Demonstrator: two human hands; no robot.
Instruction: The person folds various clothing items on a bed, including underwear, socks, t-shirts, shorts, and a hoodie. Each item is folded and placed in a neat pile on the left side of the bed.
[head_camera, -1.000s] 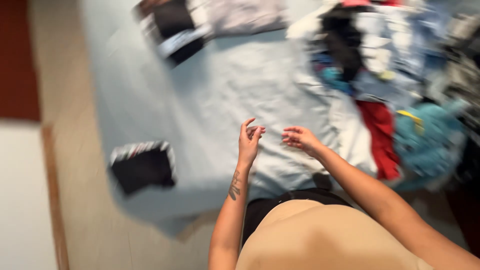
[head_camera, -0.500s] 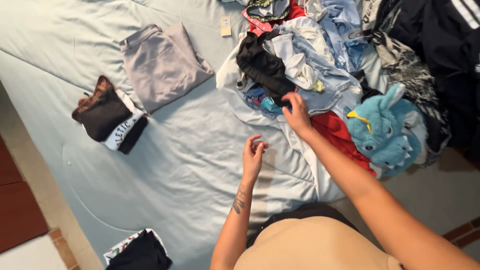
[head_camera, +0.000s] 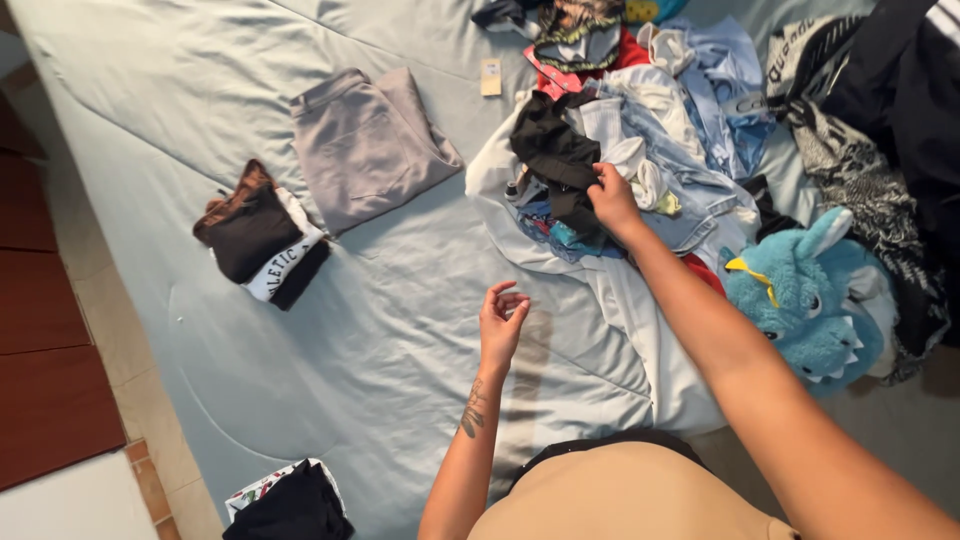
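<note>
Right hand (head_camera: 612, 200): fingers pinched on a black garment (head_camera: 556, 160) at the near edge of the unsorted clothes pile (head_camera: 660, 150), arm stretched out across the bed. The garment lies crumpled on top of the heap, partly draped over pale and blue pieces.

Left hand (head_camera: 500, 325): raised above the light blue bedsheet (head_camera: 400, 330), fingers loosely curled and apart, holding nothing, touching nothing.

Step in hand, as it looks: picking one piece out of the heap. Lifting it free would call for a pull up and away, since neighbouring cloth lies against it and could drag along; the free hand is placed to take a second corner.

Round about:
- Grey folded trousers (head_camera: 365, 145), flat on the sheet, well apart from the pile.
- Small stack of folded dark and white garments (head_camera: 262, 240), just left of the trousers.
- Another folded dark item (head_camera: 290, 505) at the near edge of the bed.
- Blue plush toy (head_camera: 810, 300) with a yellow beak, beside the right forearm, touching the heap.
- Black and patterned clothing (head_camera: 880, 130) at the far right.
- Tiled floor (head_camera: 60, 330) beside the bed.

Open sheet lies between pile and folded items.
</note>
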